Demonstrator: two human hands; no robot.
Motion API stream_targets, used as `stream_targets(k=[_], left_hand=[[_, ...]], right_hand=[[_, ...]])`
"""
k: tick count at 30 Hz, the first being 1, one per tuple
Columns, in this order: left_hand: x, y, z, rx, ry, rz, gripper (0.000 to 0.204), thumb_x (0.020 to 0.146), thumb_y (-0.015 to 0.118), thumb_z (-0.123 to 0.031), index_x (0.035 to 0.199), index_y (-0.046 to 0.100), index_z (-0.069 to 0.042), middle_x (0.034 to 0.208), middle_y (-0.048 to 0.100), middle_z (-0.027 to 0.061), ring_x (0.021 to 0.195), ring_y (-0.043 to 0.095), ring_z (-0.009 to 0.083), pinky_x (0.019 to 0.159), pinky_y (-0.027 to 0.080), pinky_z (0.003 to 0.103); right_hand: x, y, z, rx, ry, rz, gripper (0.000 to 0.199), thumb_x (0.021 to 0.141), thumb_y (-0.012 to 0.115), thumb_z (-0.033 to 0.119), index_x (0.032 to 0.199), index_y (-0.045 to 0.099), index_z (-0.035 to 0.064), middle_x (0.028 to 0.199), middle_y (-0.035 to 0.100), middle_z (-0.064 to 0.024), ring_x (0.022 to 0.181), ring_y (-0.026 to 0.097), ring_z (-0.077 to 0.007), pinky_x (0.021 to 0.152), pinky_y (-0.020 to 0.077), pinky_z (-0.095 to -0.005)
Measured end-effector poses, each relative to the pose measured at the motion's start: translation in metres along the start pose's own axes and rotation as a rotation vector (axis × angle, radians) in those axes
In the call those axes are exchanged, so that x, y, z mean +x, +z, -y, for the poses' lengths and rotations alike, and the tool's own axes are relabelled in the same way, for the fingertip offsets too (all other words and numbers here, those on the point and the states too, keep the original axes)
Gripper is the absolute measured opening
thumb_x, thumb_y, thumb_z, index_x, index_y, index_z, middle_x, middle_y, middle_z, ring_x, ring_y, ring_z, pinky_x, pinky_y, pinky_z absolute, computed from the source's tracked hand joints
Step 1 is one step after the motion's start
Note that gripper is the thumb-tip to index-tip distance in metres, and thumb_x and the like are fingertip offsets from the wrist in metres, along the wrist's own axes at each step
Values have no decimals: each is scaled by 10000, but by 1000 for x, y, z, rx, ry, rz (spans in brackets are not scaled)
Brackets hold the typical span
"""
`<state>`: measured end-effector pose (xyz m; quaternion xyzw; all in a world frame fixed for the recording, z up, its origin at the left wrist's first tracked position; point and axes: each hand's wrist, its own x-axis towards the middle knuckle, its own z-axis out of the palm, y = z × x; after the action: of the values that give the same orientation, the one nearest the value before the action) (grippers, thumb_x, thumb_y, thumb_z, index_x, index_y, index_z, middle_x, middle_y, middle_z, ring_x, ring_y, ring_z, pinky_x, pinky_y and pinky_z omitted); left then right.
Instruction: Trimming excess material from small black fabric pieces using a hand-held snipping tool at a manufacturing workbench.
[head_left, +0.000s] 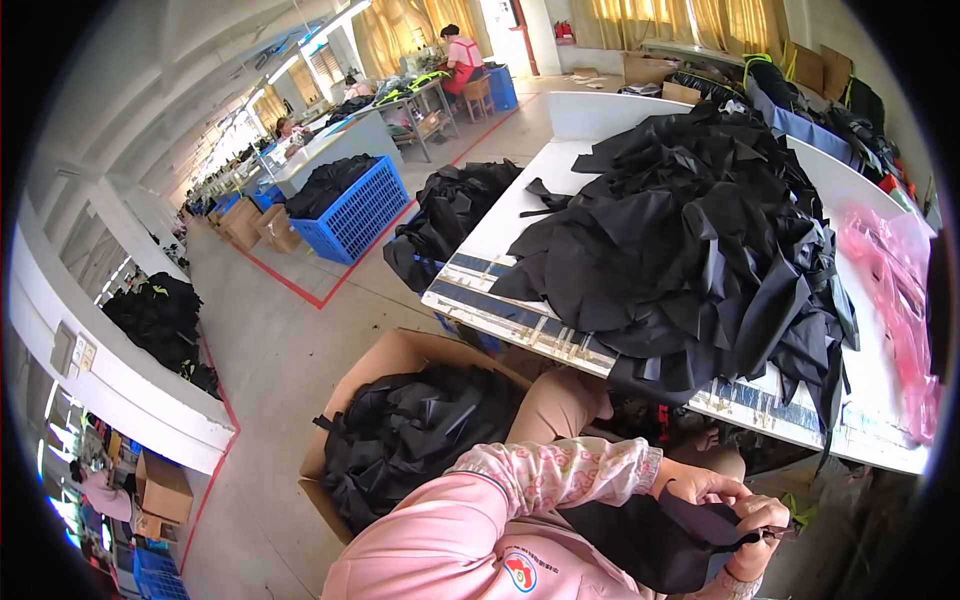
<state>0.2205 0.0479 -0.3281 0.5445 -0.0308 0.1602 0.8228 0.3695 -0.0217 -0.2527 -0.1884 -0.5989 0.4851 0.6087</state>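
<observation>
A piece of black fabric [655, 545] lies across my lap, its upper edge raised between my two hands. My left hand [695, 487] is closed on that edge, thumb and fingers pinched together. Close beside it, my right hand [757, 535] is also closed, with the fabric against its fingers. A small dark pointed tool [778, 532], which looks like thread snips, sticks out from the right hand; most of it is hidden. Just beyond my hands, a white table [880, 430] carries a large heap of black fabric pieces [690, 240].
A cardboard box [345, 395] full of black fabric stands at my left. Farther off are a blue plastic crate [345, 215], a black bundle [450, 215] and a white pillar [150, 400]. Pink plastic sheeting [890, 300] lies at the table's right end. Other people [465, 60] work in the background.
</observation>
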Motion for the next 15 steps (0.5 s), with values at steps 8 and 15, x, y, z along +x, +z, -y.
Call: stream_targets(k=[8,15], left_hand=[[-2,10,-40,-69,27,32,230,817,654,25,1017,547,-13,1073,590,60,1008,539,108,853,429,256],[-17,10,-90,244,329,-497,293,854,671,-43,1120,548,-51,1058,590,9,978,546,84,846,445,250]], right_hand=[[-9,-31,-4,119,-202,-32,381,807,714,231,589,431,96,434,397,-14,363,351,-142,421,269,-288],[-30,-76,-12,-816,347,-867,326,1006,440,180,1208,547,-53,1219,554,-130,1089,516,-202,992,379,-337]])
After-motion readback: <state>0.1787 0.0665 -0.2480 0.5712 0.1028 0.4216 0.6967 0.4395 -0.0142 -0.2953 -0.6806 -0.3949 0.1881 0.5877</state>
